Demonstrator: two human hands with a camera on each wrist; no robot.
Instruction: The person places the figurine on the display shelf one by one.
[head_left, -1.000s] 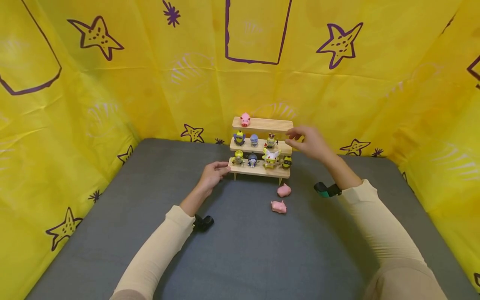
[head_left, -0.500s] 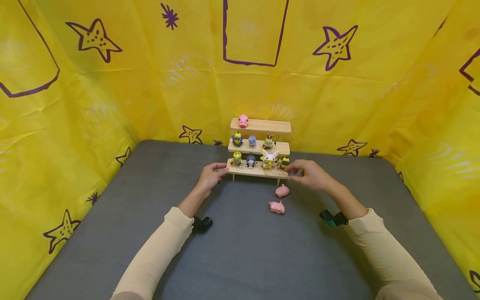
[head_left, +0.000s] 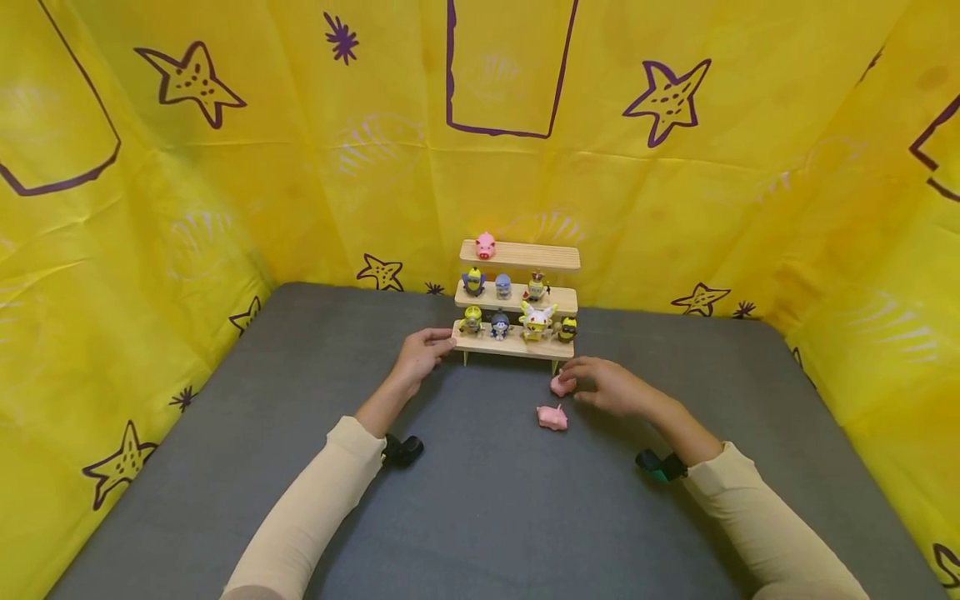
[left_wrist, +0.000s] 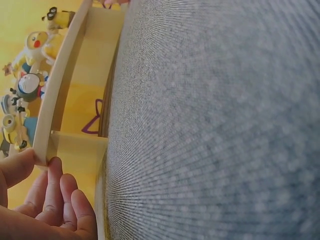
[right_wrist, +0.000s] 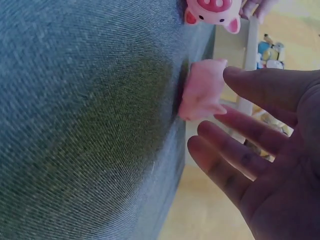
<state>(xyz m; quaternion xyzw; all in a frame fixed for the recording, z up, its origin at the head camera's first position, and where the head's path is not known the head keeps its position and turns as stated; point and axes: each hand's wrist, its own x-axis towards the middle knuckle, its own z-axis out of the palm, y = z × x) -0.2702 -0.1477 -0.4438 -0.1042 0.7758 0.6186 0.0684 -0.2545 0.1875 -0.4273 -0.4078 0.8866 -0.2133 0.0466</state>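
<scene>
A three-tier wooden display shelf (head_left: 517,345) stands near the back of the grey table. My left hand (head_left: 418,357) pinches the left end of its lowest board, thumb above and forefinger below in the left wrist view. My right hand (head_left: 611,387) is at the nearer-to-shelf pink toy pig (right_wrist: 204,90), thumb and fingers spread on either side of it; whether they touch it I cannot tell. A second pink toy pig (head_left: 552,417) lies closer to me on the table. Another pig (head_left: 485,246) sits at the left of the top board.
Small figures stand on the shelf: a crowned figure (head_left: 536,287) among those on the middle board, a white-eared one (head_left: 537,321) among several on the lowest. Yellow patterned cloth (head_left: 352,192) walls the table (head_left: 480,517) at the back and sides.
My right hand has come down from beside the top boards, past the lowest board's right end, to the pink pig. The left hand has stayed on the shelf.
</scene>
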